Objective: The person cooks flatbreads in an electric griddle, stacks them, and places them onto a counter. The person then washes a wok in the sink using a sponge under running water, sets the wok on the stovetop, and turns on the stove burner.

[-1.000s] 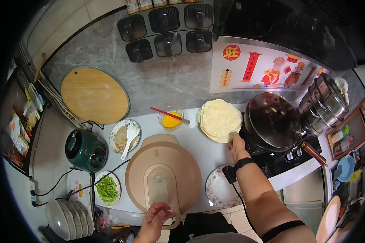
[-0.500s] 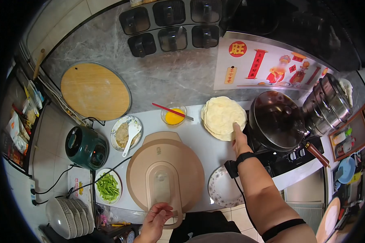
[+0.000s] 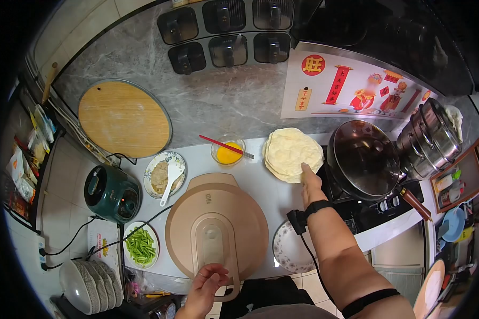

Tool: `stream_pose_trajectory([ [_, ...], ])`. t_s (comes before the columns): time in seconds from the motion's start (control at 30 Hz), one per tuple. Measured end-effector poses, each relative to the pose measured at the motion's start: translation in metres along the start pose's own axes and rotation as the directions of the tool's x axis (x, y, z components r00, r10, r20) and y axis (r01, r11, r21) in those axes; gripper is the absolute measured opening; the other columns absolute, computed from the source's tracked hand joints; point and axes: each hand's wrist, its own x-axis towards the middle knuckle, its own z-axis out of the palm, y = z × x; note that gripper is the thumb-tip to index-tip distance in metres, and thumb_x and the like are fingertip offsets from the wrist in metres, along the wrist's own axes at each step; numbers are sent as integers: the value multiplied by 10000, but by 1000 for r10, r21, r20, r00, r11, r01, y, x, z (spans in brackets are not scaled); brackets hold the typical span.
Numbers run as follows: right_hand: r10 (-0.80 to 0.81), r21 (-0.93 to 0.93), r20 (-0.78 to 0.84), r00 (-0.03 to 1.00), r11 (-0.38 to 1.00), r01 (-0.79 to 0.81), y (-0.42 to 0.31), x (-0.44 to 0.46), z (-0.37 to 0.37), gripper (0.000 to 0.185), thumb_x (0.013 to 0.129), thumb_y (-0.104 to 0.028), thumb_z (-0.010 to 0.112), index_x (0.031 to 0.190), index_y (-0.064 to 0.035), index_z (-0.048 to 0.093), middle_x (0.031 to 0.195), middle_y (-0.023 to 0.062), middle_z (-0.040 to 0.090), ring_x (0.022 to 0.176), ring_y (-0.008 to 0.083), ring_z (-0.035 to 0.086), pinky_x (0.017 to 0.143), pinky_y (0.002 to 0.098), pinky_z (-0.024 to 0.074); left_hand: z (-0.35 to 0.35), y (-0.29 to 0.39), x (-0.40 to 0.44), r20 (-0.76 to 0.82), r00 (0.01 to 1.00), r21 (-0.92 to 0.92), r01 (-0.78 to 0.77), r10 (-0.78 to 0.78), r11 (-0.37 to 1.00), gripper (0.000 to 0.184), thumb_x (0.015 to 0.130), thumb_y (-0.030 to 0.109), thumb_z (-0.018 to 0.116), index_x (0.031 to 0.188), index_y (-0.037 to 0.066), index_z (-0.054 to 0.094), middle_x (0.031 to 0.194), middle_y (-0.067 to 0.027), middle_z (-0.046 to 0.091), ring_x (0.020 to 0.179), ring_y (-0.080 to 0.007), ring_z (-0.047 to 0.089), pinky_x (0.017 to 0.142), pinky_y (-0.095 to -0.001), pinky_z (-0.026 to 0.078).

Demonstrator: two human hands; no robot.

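My right hand (image 3: 312,187) reaches to the near right edge of a stack of thin round flatbreads (image 3: 291,154). One outstretched digit touches the top sheet; its other fingers are mostly hidden. A black wristband with a black box (image 3: 297,221) and cable is on that wrist. My left hand (image 3: 207,284), loosely curled with nothing visible in it, is over the near edge of a beige electric griddle (image 3: 250,212) with its lid down, beside the handle (image 3: 234,287). A white floral plate (image 3: 290,250) lies below the flatbreads, partly covered by my right arm.
A lidded dark pan (image 3: 363,159) stands on the stove at right, beside a steel steamer (image 3: 431,138). Egg (image 3: 228,154) in a glass bowl with a red-handled brush, a plate of pale paste (image 3: 157,178) with a spoon, and cut green vegetables (image 3: 141,247) surround the griddle.
My right hand has shifted slightly left along the stack's edge, and the black box at the wrist has swung left. My left hand is almost still.
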Motion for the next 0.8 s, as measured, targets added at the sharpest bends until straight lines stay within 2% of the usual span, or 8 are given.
stream_pose_trajectory([
  [0.1, 58, 17, -10, 998, 998, -58, -2, -1, 3, 457, 709, -237, 692, 1067, 3, 542, 1006, 86, 587, 856, 192, 563, 706, 299, 436, -1, -1, 1, 11, 1000, -9, 2, -2, 1000, 281, 908, 209, 483, 1120, 26, 461, 988, -40, 539, 868, -100, 530, 772, -222, 450],
  [0.23, 47, 97, 33, 998, 994, -50, -6, -11, 7, 495, 703, -188, 681, 1104, 49, 512, 993, 119, 594, 852, 225, 583, 676, 339, 462, -2, -1, 1, 19, 1000, 3, 21, -21, 1000, 283, 907, 215, 488, 1122, 33, 455, 981, -36, 541, 854, -85, 526, 744, -208, 444],
  [0.3, -17, 332, 112, 994, 943, -21, -4, -11, 13, 492, 713, -215, 660, 1132, -26, 485, 968, 76, 584, 775, 196, 577, 550, 319, 411, 1, 1, 1, -1, 1000, 4, 27, -27, 1000, 282, 901, 211, 497, 1114, 28, 476, 965, -34, 540, 835, -106, 530, 738, -228, 448],
  [0.37, 37, 295, 124, 992, 953, -72, -8, -13, 13, 480, 717, -218, 650, 1132, -46, 479, 968, 61, 579, 753, 180, 571, 522, 300, 374, -1, 0, 1, -22, 999, 7, 31, -31, 999, 282, 895, 208, 506, 1107, 22, 497, 950, -31, 540, 817, -126, 534, 732, -247, 452],
  [0.43, 92, 255, 135, 986, 959, -125, -13, -18, 14, 469, 722, -221, 640, 1132, -67, 472, 968, 45, 575, 731, 164, 564, 494, 281, 336, -7, -3, 2, -25, 996, 75, 91, -90, 993, 240, 892, 67, 413, 1125, 12, 427, 1056, -92, 515, 929, -145, 516, 857, -276, 413],
  [0.53, 59, 267, 206, 977, 957, -114, -21, -29, 14, 411, 731, -208, 624, 1100, -86, 490, 955, 29, 580, 733, 153, 569, 484, 268, 323, -5, -4, 1, -33, 998, -22, 51, -52, 998, 219, 894, 69, 411, 1100, -1, 444, 1022, -95, 529, 912, -140, 514, 858, -283, 416],
  [0.6, 79, 194, 291, 954, 971, -140, -26, -35, 12, 407, 737, -206, 622, 1105, -92, 488, 953, 28, 584, 738, 150, 573, 481, 265, 322, -3, -6, 0, -37, 998, -1, 55, -55, 998, 229, 895, 82, 411, 1106, 0, 443, 1019, -96, 530, 915, -153, 520, 849, -282, 422],
  [0.8, 55, 188, 309, 949, 975, -117, -23, -41, -4, 390, 747, -205, 617, 1096, -85, 491, 965, 36, 597, 793, 158, 591, 491, 273, 367, 7, -8, -3, -36, 997, 42, 67, -66, 997, 232, 891, 88, 414, 1105, 4, 448, 1000, -84, 533, 899, -143, 521, 822, -263, 423],
])
